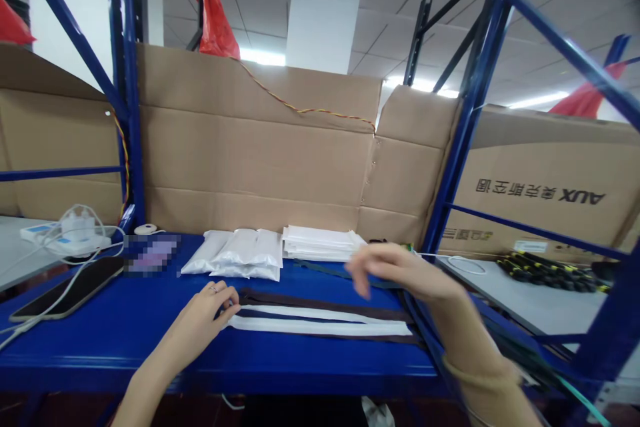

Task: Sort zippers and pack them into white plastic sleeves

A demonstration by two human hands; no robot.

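Note:
My left hand [210,310] rests at the left end of a white strip [320,327] that looks like zipper tape, its thumb and fingers pinched on that end. The white strip runs back on itself in two lengths across the blue tabletop [150,327]. Dark brown strips [295,301] of similar tape lie along it. Above the right part of the strips, my right hand [395,270] is raised and blurred, its fingers loosely bent and apart, with nothing visible in them.
Filled white plastic packets [245,250] and a stack of flat white packets [320,243] sit at the back. A phone [70,287] with a white cable lies left. Dark green straps [515,347] hang at the right. Cardboard [260,160] and blue posts [457,147] bound the bench.

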